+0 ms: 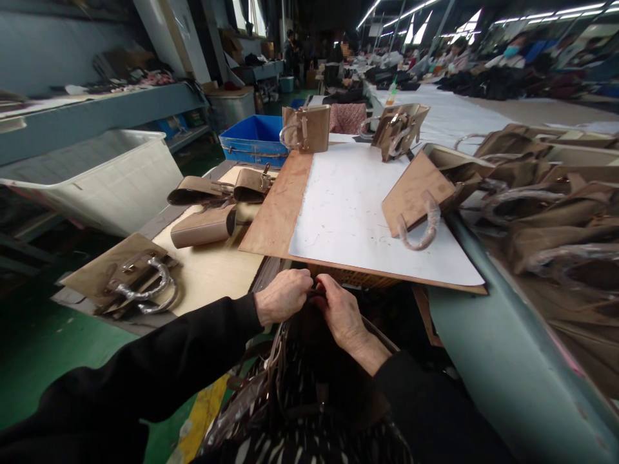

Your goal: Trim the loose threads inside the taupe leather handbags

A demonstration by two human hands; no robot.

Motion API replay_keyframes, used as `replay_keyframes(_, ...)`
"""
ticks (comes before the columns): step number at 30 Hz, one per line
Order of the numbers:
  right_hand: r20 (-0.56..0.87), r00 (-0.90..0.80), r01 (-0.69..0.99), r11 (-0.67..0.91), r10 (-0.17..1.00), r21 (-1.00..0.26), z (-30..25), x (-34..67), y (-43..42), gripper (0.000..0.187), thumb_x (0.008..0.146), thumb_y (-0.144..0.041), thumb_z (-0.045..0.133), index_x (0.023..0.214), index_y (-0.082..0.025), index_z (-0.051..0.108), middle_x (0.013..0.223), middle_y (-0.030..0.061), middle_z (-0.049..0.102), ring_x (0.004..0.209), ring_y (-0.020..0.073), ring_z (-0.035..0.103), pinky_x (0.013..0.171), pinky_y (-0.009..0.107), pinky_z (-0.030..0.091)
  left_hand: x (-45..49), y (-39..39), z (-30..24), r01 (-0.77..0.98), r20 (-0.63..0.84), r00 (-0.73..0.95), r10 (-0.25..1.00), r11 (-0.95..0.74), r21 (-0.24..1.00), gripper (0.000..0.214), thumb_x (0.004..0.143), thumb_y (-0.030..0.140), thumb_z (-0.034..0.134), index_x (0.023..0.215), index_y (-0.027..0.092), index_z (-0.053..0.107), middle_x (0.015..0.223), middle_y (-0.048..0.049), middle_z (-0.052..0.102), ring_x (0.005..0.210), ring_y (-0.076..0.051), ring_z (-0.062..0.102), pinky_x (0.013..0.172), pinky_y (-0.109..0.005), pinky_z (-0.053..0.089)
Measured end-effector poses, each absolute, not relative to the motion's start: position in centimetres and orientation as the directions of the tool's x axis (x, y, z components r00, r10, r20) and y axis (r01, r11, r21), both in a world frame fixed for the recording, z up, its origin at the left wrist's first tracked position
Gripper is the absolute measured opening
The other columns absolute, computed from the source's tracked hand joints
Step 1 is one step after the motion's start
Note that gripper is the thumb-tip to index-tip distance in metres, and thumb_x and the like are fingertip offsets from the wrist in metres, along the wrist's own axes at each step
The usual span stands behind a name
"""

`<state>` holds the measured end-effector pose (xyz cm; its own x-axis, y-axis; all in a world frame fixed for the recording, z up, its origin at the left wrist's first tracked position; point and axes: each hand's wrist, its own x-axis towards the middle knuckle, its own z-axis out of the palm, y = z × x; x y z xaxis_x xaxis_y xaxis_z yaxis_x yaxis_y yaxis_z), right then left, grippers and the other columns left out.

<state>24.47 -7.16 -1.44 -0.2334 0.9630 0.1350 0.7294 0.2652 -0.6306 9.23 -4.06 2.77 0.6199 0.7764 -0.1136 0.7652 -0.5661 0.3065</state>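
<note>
My left hand (284, 296) and my right hand (343, 316) are close together, just below the front edge of the board. Each has its fingers pinched on the upper edge of a dark brown handbag (314, 341) on my lap. Much of this bag lies in shadow, so I cannot make out the exact part between my fingertips. Beyond my hands, a tan handbag (418, 190) leans over on the white sheet (348, 206), its plastic-wrapped handle toward me. Another tan handbag (140, 274) lies on the low surface to my left.
A brown board (271, 222) lies under the white sheet. Several rolled brown pieces (203, 225) rest at left, and more handbags (546, 187) are piled at right. Two handbags stand at the board's far end. A blue bin (254, 138) and a white tub (101, 187) are beyond.
</note>
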Motion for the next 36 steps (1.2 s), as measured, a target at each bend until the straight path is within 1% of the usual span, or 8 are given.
replay_keyframes(2,0.094,-0.277,0.755,0.278,0.956,-0.594,-1.2,24.5,-7.2,0.025,0.076,-0.015,0.05,0.1,-0.023,0.055,0.091,0.0015,0.065,0.079,0.0162,0.059,0.069,0.024,0.041,9.2,-4.0,2.6,0.758,-0.096,0.619,0.78,-0.561,0.331,0.014,0.071,0.009,0.042,0.065,0.014,0.055,0.072,-0.0035,0.053,0.064,-0.013,0.049,0.059,-0.024,0.038)
replay_keyframes(5,0.062,-0.275,0.789,0.261,0.96,-0.555,-0.9,24.4,-7.1,0.018,0.078,-0.019,0.05,0.09,-0.025,0.062,0.09,0.0006,0.068,0.082,0.0177,0.061,0.071,0.024,0.04,9.1,-3.9,2.3,0.748,-0.076,0.619,0.782,-0.557,0.361,0.014,0.069,0.008,0.042,0.062,0.014,0.054,0.07,-0.003,0.053,0.062,-0.012,0.047,0.058,-0.023,0.036)
replay_keyframes(15,0.028,-0.203,0.752,0.174,0.979,-0.635,-0.8,24.5,-6.7,0.022,0.081,-0.026,0.047,0.084,-0.029,0.069,0.075,-0.0005,0.071,0.079,0.0169,0.064,0.072,0.024,0.042,9.4,-3.6,2.9,0.726,-0.112,0.643,0.758,-0.556,0.404,0.013,0.069,0.008,0.041,0.065,0.015,0.052,0.066,-0.0023,0.053,0.063,-0.013,0.047,0.058,-0.023,0.035)
replay_keyframes(20,0.03,-0.199,0.749,0.171,0.98,-0.64,-0.8,24.6,-6.7,0.022,0.081,-0.027,0.048,0.086,-0.03,0.069,0.076,-0.0006,0.071,0.076,0.0164,0.064,0.07,0.023,0.041,9.1,-3.7,2.3,0.702,-0.046,0.583,0.811,-0.475,0.53,0.022,0.065,0.005,0.04,0.081,0.016,0.05,0.065,0.0015,0.052,0.059,-0.011,0.045,0.055,-0.021,0.033)
replay_keyframes(23,0.029,-0.198,0.752,0.171,0.98,-0.637,-0.9,24.6,-6.6,0.021,0.08,-0.026,0.049,0.087,-0.03,0.069,0.076,-0.0009,0.071,0.074,0.0162,0.064,0.068,0.023,0.041,9.1,-3.7,2.2,0.697,-0.078,0.562,0.823,-0.42,0.581,0.028,0.064,0.004,0.04,0.087,0.016,0.051,0.066,0.0025,0.054,0.06,-0.01,0.046,0.057,-0.02,0.034)
replay_keyframes(27,0.036,-0.203,0.755,0.18,0.978,-0.63,-1.0,24.5,-6.7,0.021,0.079,-0.024,0.05,0.087,-0.029,0.069,0.079,-0.0005,0.071,0.076,0.0166,0.064,0.067,0.022,0.041,9.4,-3.2,2.5,0.724,-0.166,0.572,0.804,-0.399,0.563,0.012,0.069,0.014,0.05,0.077,0.015,0.058,0.068,0.0012,0.055,0.064,-0.011,0.049,0.058,-0.02,0.035)
replay_keyframes(30,0.029,-0.195,0.769,0.171,0.98,-0.616,-0.9,24.3,-6.8,0.021,0.08,-0.023,0.049,0.086,-0.028,0.069,0.078,0.0007,0.071,0.075,0.0167,0.064,0.066,0.022,0.041,9.5,-2.8,2.5,0.761,-0.223,0.567,0.792,-0.401,0.511,0.01,0.067,0.021,0.058,0.073,0.015,0.063,0.066,0.0006,0.058,0.065,-0.013,0.051,0.058,-0.02,0.035)
replay_keyframes(36,-0.006,-0.208,0.79,0.164,0.978,-0.59,-0.5,25.3,-6.7,0.017,0.079,-0.024,0.051,0.083,-0.028,0.067,0.076,0.0001,0.07,0.074,0.0163,0.063,0.067,0.024,0.04,9.0,-2.3,2.2,0.761,-0.205,0.577,0.791,-0.429,0.487,0.013,0.071,0.022,0.056,0.069,0.016,0.067,0.062,0.0009,0.06,0.063,-0.012,0.052,0.057,-0.02,0.034)
